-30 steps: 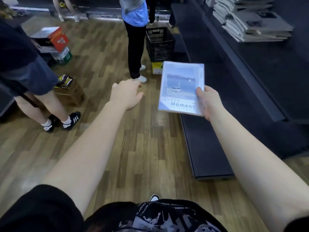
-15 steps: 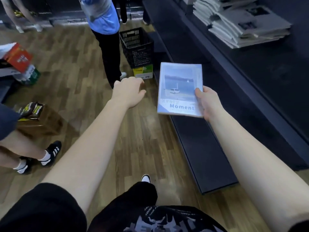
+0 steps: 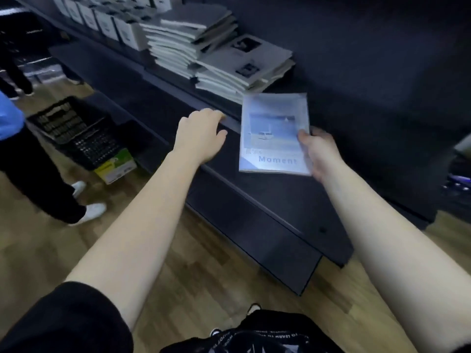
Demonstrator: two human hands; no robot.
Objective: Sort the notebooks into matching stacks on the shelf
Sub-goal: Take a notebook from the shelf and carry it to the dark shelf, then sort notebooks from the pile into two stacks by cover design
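My right hand (image 3: 318, 152) grips the right edge of a pale blue notebook (image 3: 274, 133) whose cover shows a seaside photo and the word "Moment". It is held flat in the air in front of the dark shelf (image 3: 254, 192). My left hand (image 3: 200, 135) hovers beside it at the shelf's edge, fingers loosely curled, holding nothing. On the shelf behind lie two stacks of grey notebooks: a near, messy stack (image 3: 244, 70) with dark cover pictures and a taller stack (image 3: 188, 34) further back.
A black plastic crate (image 3: 76, 133) sits on a green-and-white box (image 3: 116, 166) on the wooden floor at left. A person in black trousers and white shoes (image 3: 40, 179) stands beside it. White boxes (image 3: 107, 21) line the shelf further back.
The view has swung right toward the shelf, so the grey stacks are now close ahead. Both hands have moved over the shelf edge, the notebook still in my right hand.
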